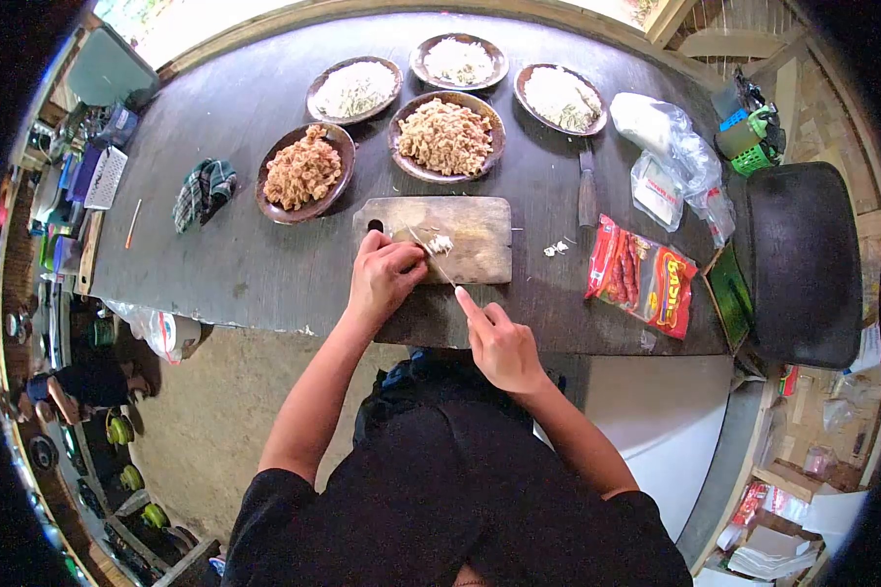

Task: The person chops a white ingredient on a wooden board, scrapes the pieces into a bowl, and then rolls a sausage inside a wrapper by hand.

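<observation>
A wooden cutting board (480, 220) lies near the table's front edge, with a small heap of chopped white pieces (441, 244) on it. My right hand (504, 347) is closed around the handle of a knife (442, 272), whose thin blade slants up and left across the board. Beside the blade, my left hand (390, 279) rests on the board with its fingers bent and pressed together. What those fingertips pinch is hidden. More white bits (556, 248) lie on the table just right of the board.
Behind the board stand several brown plates, two with fried crumbly food (447, 135) and others with white shredded food (562, 99). To the right are a red sausage packet (641, 279), a dark-handled tool (587, 191) and plastic bags (690, 161). A checked cloth (205, 192) lies left.
</observation>
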Motion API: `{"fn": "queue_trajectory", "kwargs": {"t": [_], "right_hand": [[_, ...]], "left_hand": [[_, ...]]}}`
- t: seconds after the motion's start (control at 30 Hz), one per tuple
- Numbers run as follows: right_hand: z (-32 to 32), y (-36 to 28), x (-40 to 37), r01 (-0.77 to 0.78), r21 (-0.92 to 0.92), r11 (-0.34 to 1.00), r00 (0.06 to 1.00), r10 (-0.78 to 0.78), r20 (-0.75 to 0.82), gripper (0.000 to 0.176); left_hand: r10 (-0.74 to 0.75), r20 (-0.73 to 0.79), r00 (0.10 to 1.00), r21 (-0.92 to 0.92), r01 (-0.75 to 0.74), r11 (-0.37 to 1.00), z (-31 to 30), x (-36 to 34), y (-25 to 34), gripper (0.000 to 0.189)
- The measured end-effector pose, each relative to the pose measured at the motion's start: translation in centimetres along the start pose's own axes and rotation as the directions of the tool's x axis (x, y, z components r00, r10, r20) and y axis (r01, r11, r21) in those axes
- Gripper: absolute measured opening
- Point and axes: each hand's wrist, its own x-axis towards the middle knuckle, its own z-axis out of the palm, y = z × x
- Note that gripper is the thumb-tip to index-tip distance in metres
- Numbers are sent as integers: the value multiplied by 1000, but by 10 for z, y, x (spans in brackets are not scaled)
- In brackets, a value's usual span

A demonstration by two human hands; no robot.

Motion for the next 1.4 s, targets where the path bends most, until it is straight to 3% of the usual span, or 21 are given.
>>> {"fn": "queue_trajectory", "kwargs": {"t": [0.53, 0.93, 1.23, 1.4], "right_hand": [[1, 0, 4, 11, 21, 1000, 999, -11, -38, 62], [9, -2, 8, -11, -89, 996, 1000, 10, -17, 65], [3, -3, 0, -16, 32, 999, 999, 17, -34, 58], [5, -6, 9, -23, -53, 998, 1000, 22, -11, 57]], "left_hand": [[-11, 11, 1000, 0, 11, 1000, -1, 0, 0, 16], [-12, -8, 1000, -19, 12, 1000, 1, 1, 1, 16], [-30, 7, 1000, -23, 30, 999, -1, 0, 2, 14], [-29, -22, 999, -35, 28, 999, -1, 1, 4, 14]]}}
